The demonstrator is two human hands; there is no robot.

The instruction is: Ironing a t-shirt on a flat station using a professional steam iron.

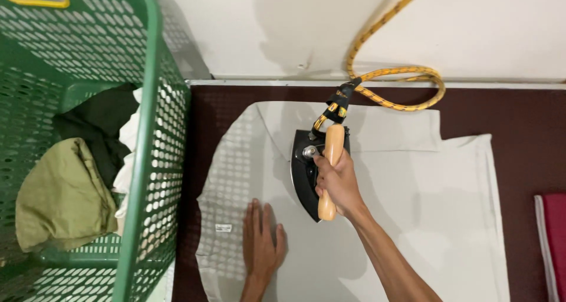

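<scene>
Gripping the wooden handle of a black iron (308, 172), the right hand (337, 181) has its fingers wrapped fully around it, thumb side toward the far end. The iron sits flat on a pale grey garment (413, 219) spread over the dark maroon table (525, 119), roughly in the middle of the cloth and a little toward its far edge. A yellow and black braided cord (401, 78) runs from the far end of the iron, loops on the table just beyond the garment and climbs the white wall (501, 25).

The left hand (262, 240) lies open and flat, palm down, fingers together and pointing away, pressing on the garment near its left side; it holds nothing. Just left of it a small white label (223, 227) shows on the cloth.

At the left stands a green plastic laundry basket (141, 160) (its pierced wall throws a dotted shadow over the cloth's left edge) holding an olive cloth (62, 199), something dark and something white. A red cloth (554, 237) shows at the right edge.
</scene>
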